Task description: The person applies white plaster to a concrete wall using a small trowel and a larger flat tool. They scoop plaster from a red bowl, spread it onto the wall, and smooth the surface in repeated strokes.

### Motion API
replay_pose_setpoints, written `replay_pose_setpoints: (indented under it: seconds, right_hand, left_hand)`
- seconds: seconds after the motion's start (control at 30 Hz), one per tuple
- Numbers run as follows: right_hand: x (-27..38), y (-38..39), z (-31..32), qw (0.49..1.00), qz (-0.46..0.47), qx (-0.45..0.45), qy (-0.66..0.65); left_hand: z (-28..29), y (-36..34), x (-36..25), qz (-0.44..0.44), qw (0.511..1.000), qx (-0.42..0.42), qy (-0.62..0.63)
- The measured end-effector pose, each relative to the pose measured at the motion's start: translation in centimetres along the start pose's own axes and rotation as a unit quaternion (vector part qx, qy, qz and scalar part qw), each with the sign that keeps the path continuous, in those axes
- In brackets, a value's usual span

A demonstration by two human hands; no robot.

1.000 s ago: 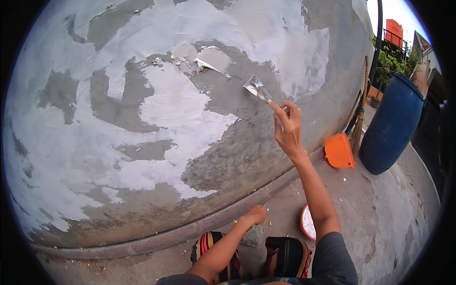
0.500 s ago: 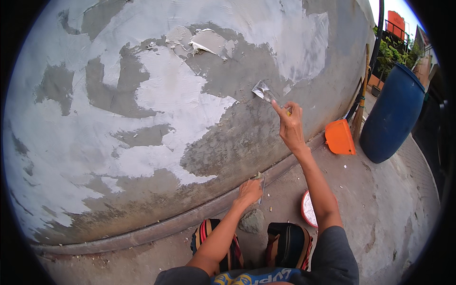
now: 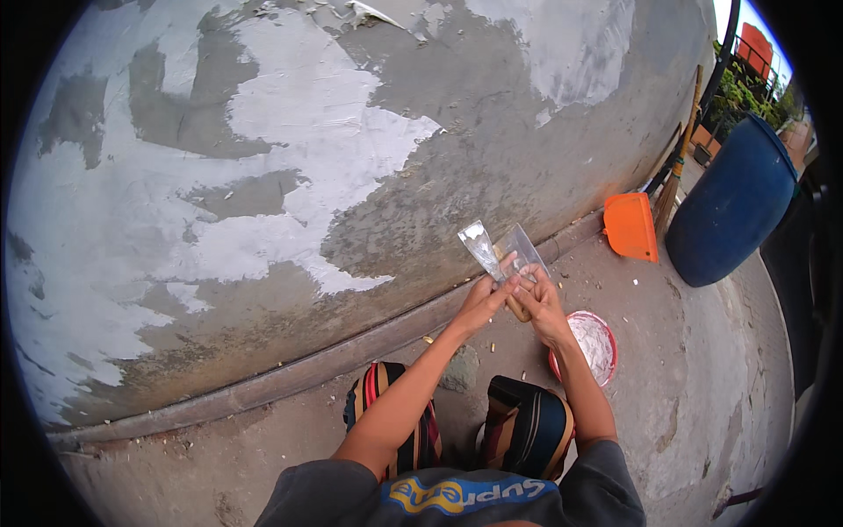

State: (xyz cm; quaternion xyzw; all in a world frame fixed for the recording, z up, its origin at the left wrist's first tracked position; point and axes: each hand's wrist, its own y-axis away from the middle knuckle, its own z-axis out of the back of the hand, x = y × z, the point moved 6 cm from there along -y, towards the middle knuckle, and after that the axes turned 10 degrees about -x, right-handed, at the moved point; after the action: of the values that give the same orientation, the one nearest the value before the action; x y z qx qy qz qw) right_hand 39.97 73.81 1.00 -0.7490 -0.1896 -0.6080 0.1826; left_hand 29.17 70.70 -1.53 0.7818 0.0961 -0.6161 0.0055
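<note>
Fingers of the left hand and right hand clamp a pair of scrapers above the wall's foot; which holds which I cannot tell; the blade edges point away, uncovered; the right forearm overlaps the red bucket, with open floor beyond it; the grey wall is patchily white.

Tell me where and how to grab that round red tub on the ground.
Grip the rim of the red tub on its right side, coming from above and right. The right forearm crosses its left and near part, while the right rim is exposed. It stands upright with white paste inside, so it's probably best kept level.
</note>
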Motion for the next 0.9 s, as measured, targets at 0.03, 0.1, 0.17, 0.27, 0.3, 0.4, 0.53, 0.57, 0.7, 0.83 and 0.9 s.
replay_pose_setpoints:
  seconds: [0.03,0.1,0.17,0.27,0.3,0.4,0.53,0.57,0.7,0.83,0.9]
  right_hand:
    - [-0.9,0.4,0.2,1.0,-0.011,-0.005,0.022]
    - [-2.2,0.7,1.1,0.999,-0.023,0.011,0.046]
    - [-2.8,1.5,2.0,0.99,-0.046,0.035,0.13]
    - [-6.4,3.9,6.1,0.944,-0.253,0.085,0.195]
    - [-7.3,4.3,6.3,0.944,-0.265,0.1,0.169]
    - [-9.1,4.6,5.1,0.97,-0.228,0.075,0.021]
    - [-6.2,1.7,4.5,0.985,-0.112,-0.037,-0.129]
    - [-5.9,1.4,5.5,0.988,-0.093,-0.054,-0.115]
    - [-3.6,0.0,6.0,0.987,-0.05,-0.11,-0.11]
    - [-4.3,-1.5,7.4,0.963,-0.051,-0.155,-0.215]
    - [-2.0,-2.1,5.5,0.945,-0.056,-0.182,-0.267]
  left_hand:
    - [-0.2,-0.1,0.4,0.024,0.999,0.014,-0.03]
    - [0.2,-0.7,2.4,-0.001,0.998,0.014,-0.068]
    - [0.9,-0.6,2.4,-0.031,0.99,0.001,-0.137]
    - [0.6,0.3,0.0,-0.041,0.967,-0.011,-0.251]
    - [0.6,0.2,-0.5,-0.089,0.972,-0.034,-0.215]
    - [-0.5,0.4,-0.5,-0.164,0.98,-0.051,-0.096]
    - [-2.2,0.7,1.0,-0.106,0.994,0.026,0.01]
    - [-2.4,0.8,1.4,-0.099,0.994,0.041,0.017]
    - [-2.5,0.9,1.4,-0.065,0.993,0.089,0.035]
    - [-3.3,1.6,0.5,-0.082,0.991,0.108,0.02]
    - [-3.6,2.6,-0.6,-0.098,0.988,0.115,0.028]
